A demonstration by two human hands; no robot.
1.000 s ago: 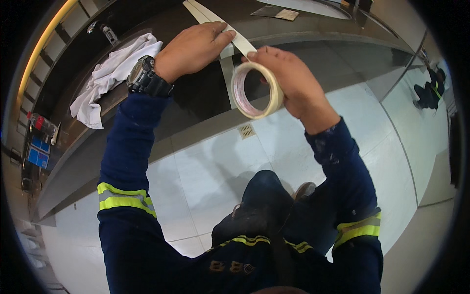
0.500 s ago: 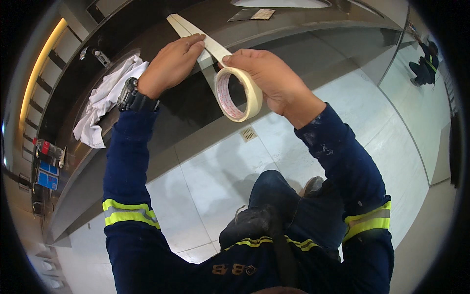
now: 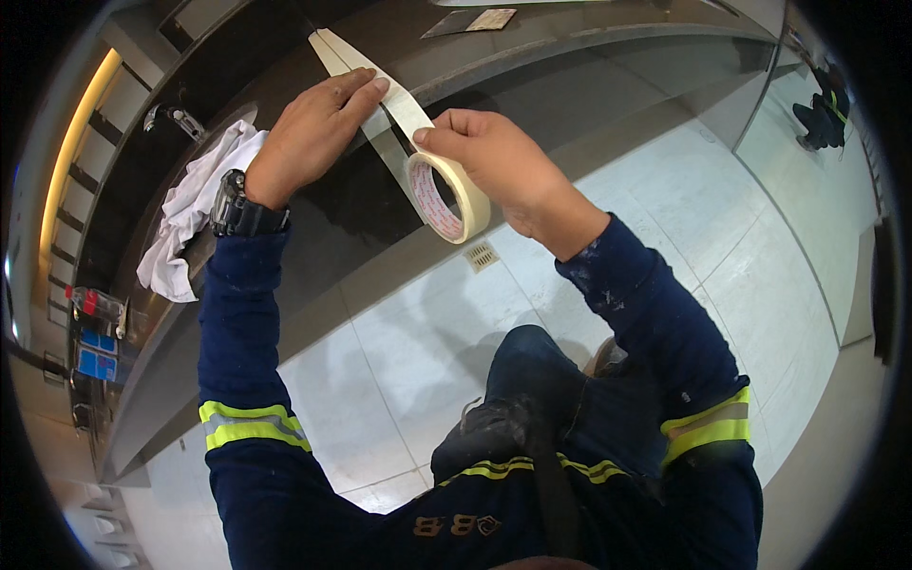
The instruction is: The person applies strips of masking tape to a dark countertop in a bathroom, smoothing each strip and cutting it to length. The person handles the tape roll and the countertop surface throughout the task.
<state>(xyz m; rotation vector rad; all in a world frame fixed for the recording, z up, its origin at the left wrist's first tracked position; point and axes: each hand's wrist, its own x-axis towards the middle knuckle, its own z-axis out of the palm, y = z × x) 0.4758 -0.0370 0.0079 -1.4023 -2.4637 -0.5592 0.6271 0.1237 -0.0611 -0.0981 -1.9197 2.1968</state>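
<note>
My right hand (image 3: 513,171) is closed on a roll of cream masking tape (image 3: 476,209), thumb on top at the point where the tape leaves the roll. From there a pale strip of tape (image 3: 407,106) runs up and left across the dark countertop (image 3: 437,71). My left hand (image 3: 306,138) lies over the strip with its fingers stretched out and pressed down on it, near the counter's front edge. Beside that strip runs a second pale band (image 3: 328,59); part of it is hidden under my left hand.
A white cloth (image 3: 195,204) lies on the counter at left, near a chrome faucet (image 3: 179,120). Farther left are a clear bottle (image 3: 95,302) and blue packets (image 3: 97,364). A flat card (image 3: 492,19) rests on the far counter. A drain (image 3: 482,256) is set in the tiled floor.
Both hands and the roll have shifted slightly left in the picture, the roll also a little lower. The right fingers are more curled at the tape.
</note>
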